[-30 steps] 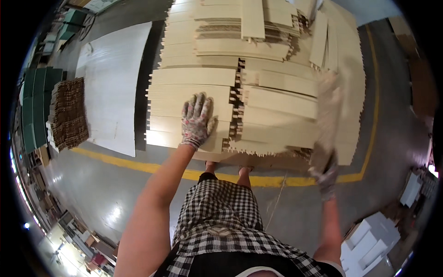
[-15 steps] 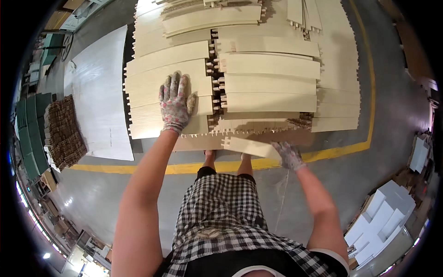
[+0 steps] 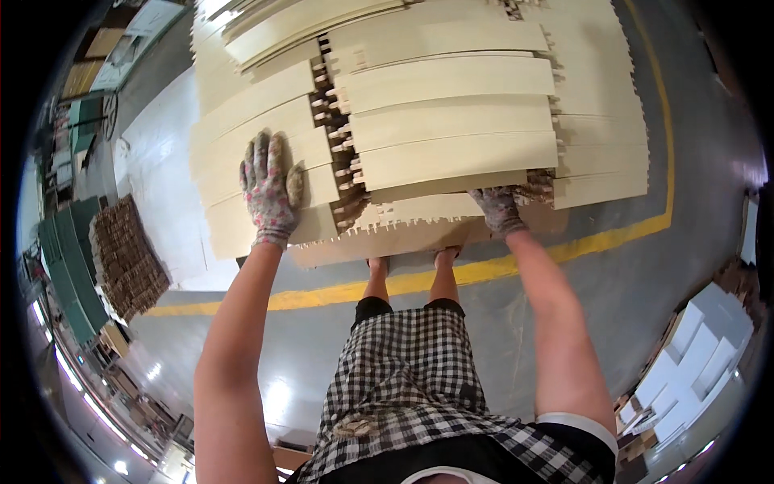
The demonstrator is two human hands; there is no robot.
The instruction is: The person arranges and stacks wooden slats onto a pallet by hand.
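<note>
My left hand [image 3: 270, 189], in a patterned grey glove, lies flat on the left row of pale wooden boards [image 3: 262, 105], fingers stretched out. Finger joints line the ends of the boards. My right hand [image 3: 500, 210], gloved too, is at the near edge of the middle stack of boards [image 3: 455, 121]. Its fingers are closed at the lower edge of a shadowed wooden board [image 3: 435, 187] just below the stack's top boards. The overhanging boards partly hide the fingertips. A dark gap with jointed ends runs between the left and middle rows.
More pale boards [image 3: 601, 137] lie to the right. A white sheet [image 3: 165, 153] and a brown bundle of slats [image 3: 129, 258] are at the left, beside green stacks [image 3: 72, 250]. A yellow line [image 3: 322, 298] crosses the grey floor. White pieces [image 3: 689, 355] stand at the lower right.
My right hand has moved forward with the short wooden board, from the open floor to the near edge of the middle stack. My left hand stays flat on the boards. The view has shifted.
</note>
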